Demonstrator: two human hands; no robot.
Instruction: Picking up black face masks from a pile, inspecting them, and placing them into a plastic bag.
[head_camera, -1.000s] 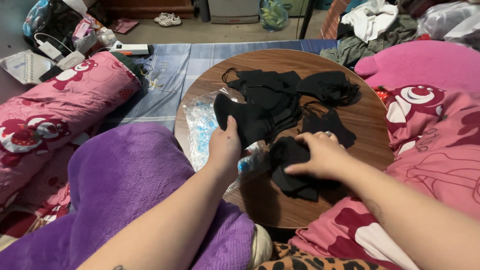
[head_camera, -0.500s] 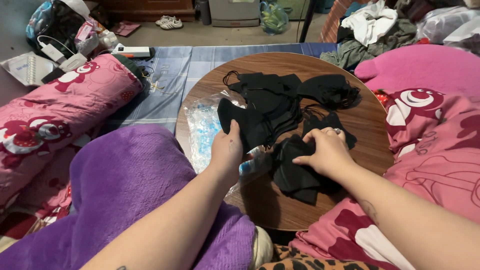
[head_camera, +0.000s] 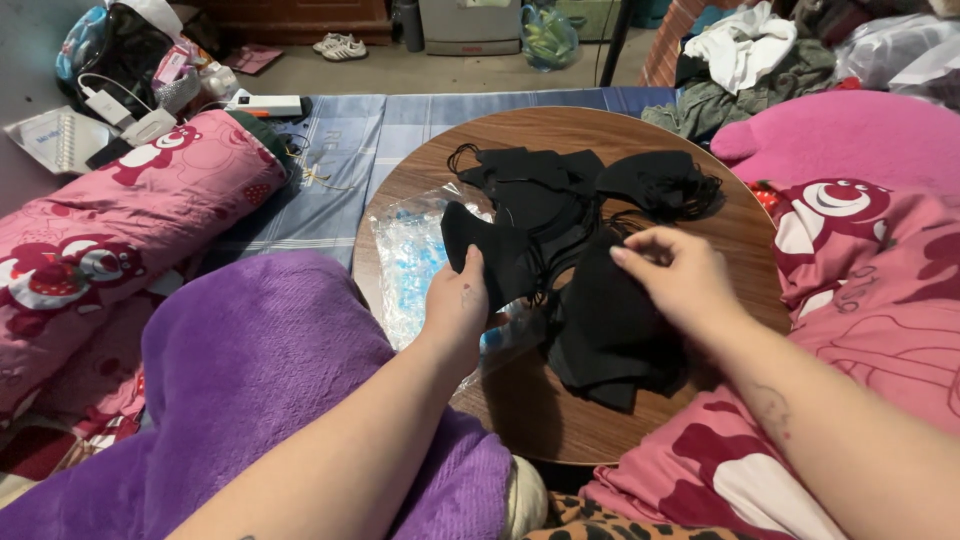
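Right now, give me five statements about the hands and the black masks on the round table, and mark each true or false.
1. The left hand grips a black mask by its edge. True.
2. The right hand rests on the purple blanket. False: it is over the stack of black masks on the round wooden table.
3. A clear plastic bag lies on the table's left part. True.
4. The masks are white. False: they are black.
5. The purple blanket lies left of the table. True.
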